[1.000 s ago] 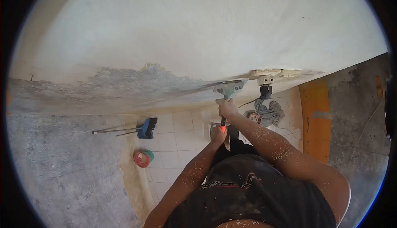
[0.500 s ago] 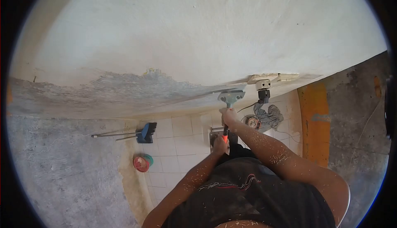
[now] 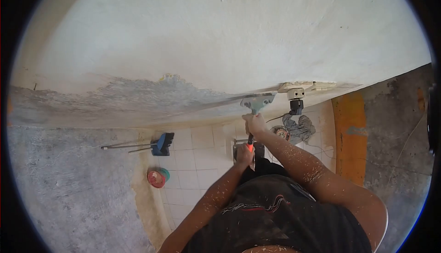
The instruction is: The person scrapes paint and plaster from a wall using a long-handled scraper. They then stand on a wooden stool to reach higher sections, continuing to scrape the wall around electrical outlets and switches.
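A long-handled wall scraper point(image 3: 256, 103) has its wide grey-green head at the wall point(image 3: 220, 37), along the lower edge of the white paint. The head is tilted, its right end higher. My right hand point(image 3: 255, 125) wraps round the upper handle just below the head. Lower down, near my body, my left hand point(image 3: 245, 154) grips the handle by its orange-red section. Left of the head stretches a rough grey patch of bared wall point(image 3: 161, 94). Pale flakes speckle both forearms.
Right of the scraper, a wall socket point(image 3: 296, 93) holds a black plug point(image 3: 296, 107) with a cable. Below lie a grey cloth point(image 3: 299, 128) and a round container point(image 3: 280, 133). On the tiled floor point(image 3: 186, 161) are a blue dustpan point(image 3: 161, 145) and a pink basket point(image 3: 156, 178).
The scraper head has risen slightly and tilted, its right end now higher and nearer the socket. Both hands keep their hold on the handle, the right one shifted a little upward.
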